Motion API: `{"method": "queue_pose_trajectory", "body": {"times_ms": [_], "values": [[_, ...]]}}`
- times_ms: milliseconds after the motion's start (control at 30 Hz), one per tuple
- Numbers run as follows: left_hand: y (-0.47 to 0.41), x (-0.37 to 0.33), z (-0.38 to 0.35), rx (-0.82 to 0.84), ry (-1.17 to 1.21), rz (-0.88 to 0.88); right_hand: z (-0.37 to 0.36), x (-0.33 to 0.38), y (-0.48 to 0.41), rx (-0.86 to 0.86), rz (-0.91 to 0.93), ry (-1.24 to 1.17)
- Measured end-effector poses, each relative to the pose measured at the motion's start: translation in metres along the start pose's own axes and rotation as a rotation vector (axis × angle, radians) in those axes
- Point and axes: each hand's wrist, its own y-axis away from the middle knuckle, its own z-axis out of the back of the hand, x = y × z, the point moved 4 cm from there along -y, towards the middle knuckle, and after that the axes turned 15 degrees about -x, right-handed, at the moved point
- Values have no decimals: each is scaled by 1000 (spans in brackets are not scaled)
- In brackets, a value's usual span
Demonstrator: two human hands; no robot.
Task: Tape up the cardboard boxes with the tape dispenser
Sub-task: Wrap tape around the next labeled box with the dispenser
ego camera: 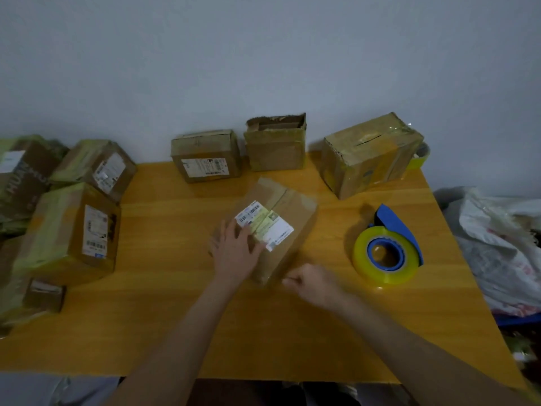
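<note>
Seemingly positioning: left hand (237, 250) lay flat on the labelled brown cardboard box (292, 206); right hand (313, 284) curled, grasp indiscernible. Blue plastic tape dispenser (386, 253), three o'clock, probably needed fetching.

The wooden table (175, 259) has wide bare room along its near edge. There is more on the left, between the middle box (292, 206) and the pile of taped boxes (73, 224). At the back, the labelled box (205, 155), the open-topped box (275, 145) and the big taped box (369, 155) stand in a row by the wall with small gaps between them, and a strip of bare table lies in front of them. On the right, the tape dispenser (386, 253) sits apart from the middle box with a gap between, and plastic bags (497, 244) crowd past the table's right edge.
</note>
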Motion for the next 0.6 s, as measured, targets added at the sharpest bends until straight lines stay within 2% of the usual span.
{"method": "queue_pose_trajectory", "body": {"times_ms": [100,200,300,367,433,500,533,600], "values": [[16,-7,-5,206,-94,-107,28,1,-11,-238,-30,57],[26,-6,-12,258,-189,-225,61,-4,-24,-439,-50,54],[21,3,-6,280,-189,-422,72,-4,-38,-451,-47,78],[16,13,1,242,-175,-463,74,-4,-48,-439,-37,86],[11,25,11,72,-95,-286,76,-7,-58,-408,-48,72],[11,33,20,-153,18,23,80,-9,-68,-367,-61,64],[14,36,21,-211,117,215,81,-10,-74,-340,-68,66],[22,33,13,-216,398,555,77,-12,-84,-270,-80,75]]}}
